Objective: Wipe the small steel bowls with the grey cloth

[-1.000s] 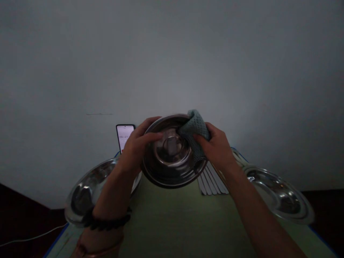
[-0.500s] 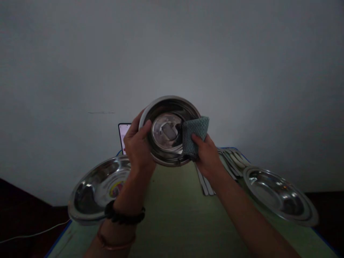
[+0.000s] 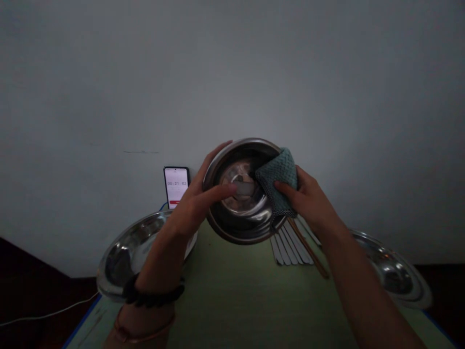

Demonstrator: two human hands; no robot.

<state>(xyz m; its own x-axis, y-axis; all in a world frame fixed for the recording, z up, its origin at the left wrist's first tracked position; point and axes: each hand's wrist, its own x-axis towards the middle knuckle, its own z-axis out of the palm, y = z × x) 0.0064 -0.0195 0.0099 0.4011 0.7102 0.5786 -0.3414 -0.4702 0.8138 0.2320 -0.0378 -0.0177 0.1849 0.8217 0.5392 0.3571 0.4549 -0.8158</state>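
A shiny steel bowl (image 3: pixel 236 225) is held up above the table, its inside tilted toward me. My left hand (image 3: pixel 196 201) grips its left side, thumb over the inner wall and fingers behind the rim. At the bowl's right side, my right hand (image 3: pixel 308 196) pinches a grey-green cloth (image 3: pixel 281 177) with a dark checked edge. The cloth is folded over the rim and lies against the inside wall. Its thumb presses on the cloth, while the other fingers are hidden behind.
A large steel basin (image 3: pixel 119 261) stands at the left, another basin (image 3: pixel 399 278) at the right. A phone (image 3: pixel 176 186) showing a timer leans by the wall (image 3: pixel 232 72). Several flat metal handles (image 3: pixel 290 247) and a brown stick (image 3: pixel 310 252) lie on the green table (image 3: pixel 247 300).
The bowl went up and tipped, then came back down and shifted right, turning in my hands. The cloth has stayed at its right rim. My left thumb reaches further into the bowl again.
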